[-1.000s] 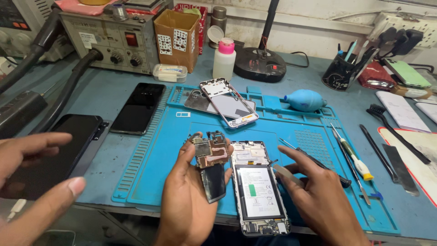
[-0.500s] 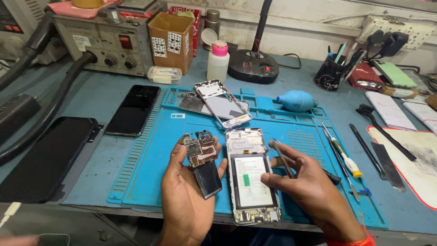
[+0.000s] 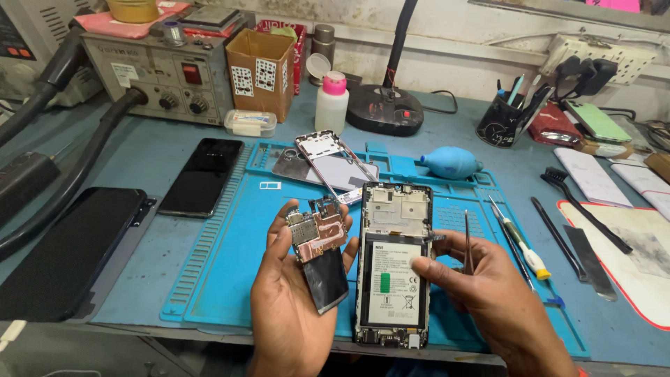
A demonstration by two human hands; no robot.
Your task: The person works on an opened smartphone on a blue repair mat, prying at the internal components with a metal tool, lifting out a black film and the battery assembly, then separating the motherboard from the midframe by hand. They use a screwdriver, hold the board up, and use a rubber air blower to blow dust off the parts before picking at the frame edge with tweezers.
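Motherboard (image 3: 317,230) is lying across the palm of the left hand (image 3: 293,300), copper shielding up, with a dark glossy piece hanging from its lower end toward the wrist; thumb and curled fingers are cupping its edges rather than squeezing it. Just to the right of that hand, the opened phone (image 3: 392,265) is resting partly on the right hand (image 3: 481,293), back cover off, so the white-labelled battery and the bare metal frame above it are showing. The right thumb is pressing on the battery's right edge while the same hand is pinching a pair of tweezers (image 3: 468,241), tips pointing up and away from the phone.

By the look of it, the step in hand is the stretch between board and chassis: the board is out of the frame and is being held beside the empty bay at the phone's top. Any next move would seem to call for a steady left-hand grip by the edges and for care with the tweezer tips near the small connector at the phone's right side.

Beyond the hands, a second phone frame (image 3: 335,167) is lying on the blue repair mat (image 3: 223,265), with a blue air blower (image 3: 450,162) further off and a screwdriver (image 3: 520,241) just right of the right hand.
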